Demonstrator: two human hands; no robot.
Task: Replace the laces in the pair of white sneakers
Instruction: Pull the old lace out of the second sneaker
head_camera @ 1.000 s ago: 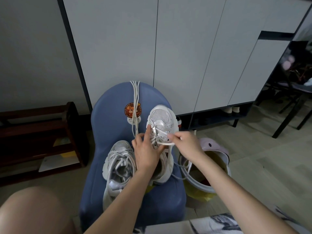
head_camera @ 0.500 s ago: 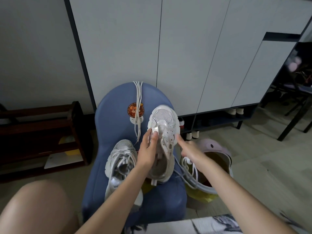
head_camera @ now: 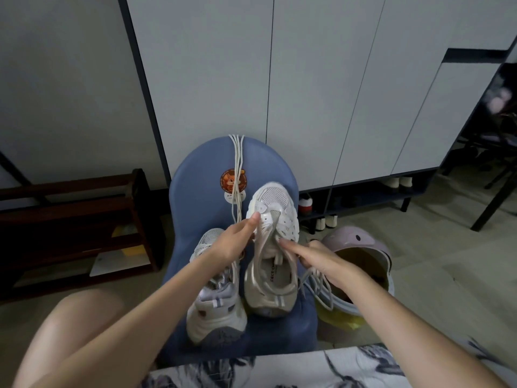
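Head view:
Right sneaker [head_camera: 272, 247]: on the blue chair [head_camera: 201, 197], right of the left sneaker [head_camera: 215, 287].
Left hand [head_camera: 232, 242]: fingers pinching its eyelet edge.
Right hand [head_camera: 316, 257]: curled around the old lace [head_camera: 319, 287] — one finger pointing.
Risk: a hard tug could tip the shoe toward the pink bin [head_camera: 361, 245].

Blue chair [head_camera: 201, 191] w/ 2 white sneakers, L hand [head_camera: 232, 242] steadying right sneaker [head_camera: 272, 247], R hand [head_camera: 316, 256] gripping loose lace [head_camera: 319, 287], left sneaker [head_camera: 215, 298] beside, spare laces [head_camera: 237, 163] over chair back
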